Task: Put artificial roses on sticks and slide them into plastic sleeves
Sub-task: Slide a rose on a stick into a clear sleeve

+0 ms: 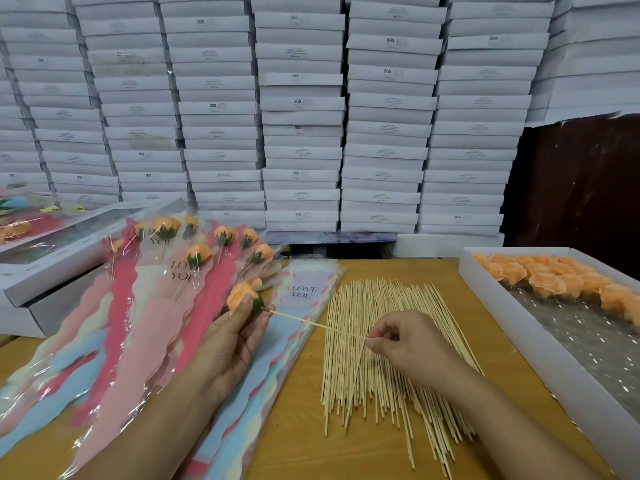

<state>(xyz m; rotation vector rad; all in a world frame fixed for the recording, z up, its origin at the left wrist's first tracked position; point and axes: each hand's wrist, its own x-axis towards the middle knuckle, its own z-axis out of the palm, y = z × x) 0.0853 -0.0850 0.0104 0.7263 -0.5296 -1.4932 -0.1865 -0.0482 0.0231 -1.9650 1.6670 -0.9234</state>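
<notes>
Left hand (231,336) gripping orange fabric rose (241,296), fingers curled around it. Right hand (405,342) pinching thin wooden stick (311,323) by thumb and forefinger; stick tip at rose base.

A single head-worn wide-angle view looks forward and down from close above the wooden surface (408,271), both forearms reaching in from the bottom edge, stacked white boxes (301,109) filling the upper half behind.

orange rose (241,296) held by left hand (227,344) | stick (317,323) pinched by right hand (403,344) | stick tip at rose base
</notes>
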